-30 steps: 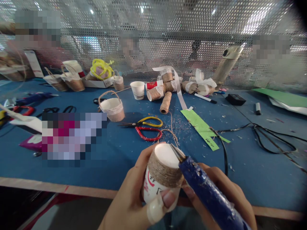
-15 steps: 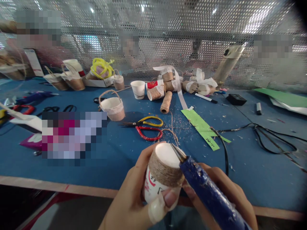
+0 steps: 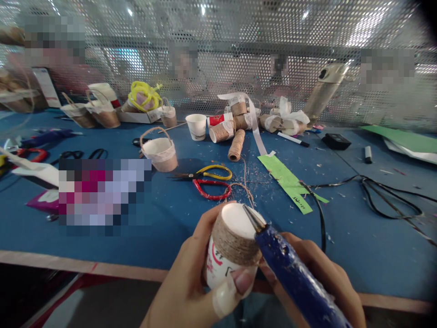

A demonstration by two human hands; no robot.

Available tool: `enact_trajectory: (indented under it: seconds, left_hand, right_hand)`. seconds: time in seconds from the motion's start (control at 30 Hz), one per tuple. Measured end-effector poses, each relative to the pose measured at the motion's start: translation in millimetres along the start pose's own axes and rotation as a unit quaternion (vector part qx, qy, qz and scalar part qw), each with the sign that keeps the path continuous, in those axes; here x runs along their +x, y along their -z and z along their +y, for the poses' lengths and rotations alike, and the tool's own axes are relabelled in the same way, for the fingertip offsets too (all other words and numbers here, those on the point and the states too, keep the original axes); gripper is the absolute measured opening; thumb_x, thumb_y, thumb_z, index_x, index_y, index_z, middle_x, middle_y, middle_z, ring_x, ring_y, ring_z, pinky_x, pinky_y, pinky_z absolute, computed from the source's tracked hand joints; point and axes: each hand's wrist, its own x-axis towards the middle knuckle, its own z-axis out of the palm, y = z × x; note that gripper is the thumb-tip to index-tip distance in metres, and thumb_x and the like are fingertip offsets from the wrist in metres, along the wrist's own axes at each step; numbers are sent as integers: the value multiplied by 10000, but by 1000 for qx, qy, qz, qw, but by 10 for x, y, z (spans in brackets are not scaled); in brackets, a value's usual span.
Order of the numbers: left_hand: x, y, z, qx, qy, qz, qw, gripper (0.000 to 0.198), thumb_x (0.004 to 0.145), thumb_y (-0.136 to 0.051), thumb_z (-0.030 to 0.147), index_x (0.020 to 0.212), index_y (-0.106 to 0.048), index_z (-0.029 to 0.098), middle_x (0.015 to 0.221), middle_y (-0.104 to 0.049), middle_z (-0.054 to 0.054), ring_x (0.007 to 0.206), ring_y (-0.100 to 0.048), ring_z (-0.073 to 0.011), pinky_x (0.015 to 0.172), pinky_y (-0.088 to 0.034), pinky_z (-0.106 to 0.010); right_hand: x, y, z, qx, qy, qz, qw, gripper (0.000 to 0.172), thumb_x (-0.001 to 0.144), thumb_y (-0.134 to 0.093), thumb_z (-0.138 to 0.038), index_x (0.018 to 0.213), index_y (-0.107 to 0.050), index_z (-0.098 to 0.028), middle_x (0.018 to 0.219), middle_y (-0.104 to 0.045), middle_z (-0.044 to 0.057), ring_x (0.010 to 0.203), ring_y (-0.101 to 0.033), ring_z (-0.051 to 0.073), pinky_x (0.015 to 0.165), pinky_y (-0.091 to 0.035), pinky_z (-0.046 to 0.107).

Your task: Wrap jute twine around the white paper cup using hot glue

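My left hand is wrapped round a white paper cup, turned bottom up, with red and black print. Brown twine is wound in tight rows round the cup's upper part. Clear tape or a bandage covers the thumb of that hand. A blue hot glue gun is in my right hand, its metal nozzle over the cup's white base near the right rim. That hand's fingers are partly hidden behind the glue gun, close to the cup's right side. Yellow-and-red-handled scissors lie beyond the cup.
A twine spool and a small handled basket stand on the blue table. Behind them are a plain paper cup, twine-wrapped cups and lace ribbon. Green paper and black cables lie to the right.
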Motion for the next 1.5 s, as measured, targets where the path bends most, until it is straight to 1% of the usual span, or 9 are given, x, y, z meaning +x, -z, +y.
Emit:
enact_trajectory:
  seconds: [0.3,0.47,0.6,0.7,0.9,1.1,1.23,1.4,1.5]
  left_hand:
    - [-4,13,15,12,2,-2,1000,553,957,-770,289,1454,-570,423,1241,-773,20,1086,-741,-205,921,-573,-218]
    - [1,17,17,35,5,-2,999,541,967,-768,335,1451,-556,451,1173,-777,58,989,-730,-146,863,-564,-165]
    - [14,21,6,21,5,-20,1000,551,977,-757,301,1458,-541,460,1236,-762,59,1077,-733,-158,923,-563,-179]
    - [8,23,3,18,5,-24,1000,553,979,-752,315,1465,-530,460,1265,-753,55,1096,-729,-164,937,-563,-188]
    - [-18,24,11,24,6,-19,1000,532,995,-734,340,1472,-525,453,1285,-750,45,1118,-728,-172,931,-560,-187]
    - [1,18,-5,47,-5,-9,999,541,981,-749,358,1468,-531,447,1223,-768,35,1074,-736,-179,899,-563,-204]
    - [9,17,-4,40,-7,-11,999,546,979,-744,351,1473,-531,446,1239,-761,31,1083,-737,-182,908,-567,-203]
    - [7,23,-7,19,2,-24,1000,538,982,-745,333,1466,-536,440,1258,-754,29,1091,-728,-176,921,-570,-199]
    - [6,26,-17,8,3,-19,1000,554,979,-750,310,1471,-533,443,1254,-753,34,1102,-726,-174,931,-569,-198]
  right_hand:
    - [-25,19,54,-3,5,0,1000,152,978,-706,-252,1073,-651,-358,850,-777,-63,600,-705,154,552,-534,254]
    - [-18,9,41,0,23,-4,1000,82,999,-679,-281,1048,-649,-339,860,-773,-57,595,-715,145,560,-548,251]
    - [-4,-17,14,-20,27,20,999,94,986,-700,-275,1044,-654,-333,804,-757,-63,562,-701,147,522,-536,255]
    - [-3,24,55,-3,39,-8,999,112,986,-691,-236,1044,-657,-325,834,-765,-60,583,-722,146,545,-571,248]
    - [-22,143,126,-6,61,-71,996,258,985,-661,-134,1160,-633,-322,920,-781,-43,661,-770,140,610,-612,213]
    - [-20,58,84,20,40,-19,999,123,988,-686,-210,1060,-671,-308,869,-775,-28,609,-747,163,560,-593,253]
    - [-5,79,103,20,52,-46,997,153,1012,-644,-213,1109,-663,-329,900,-786,-32,630,-753,161,574,-593,247]
    - [-17,133,124,14,57,-76,995,138,1007,-652,-207,1083,-645,-321,970,-784,-22,665,-756,158,592,-609,242]
    - [-35,132,123,19,49,-71,996,174,1009,-641,-183,1110,-642,-324,953,-773,-26,681,-762,158,606,-615,239]
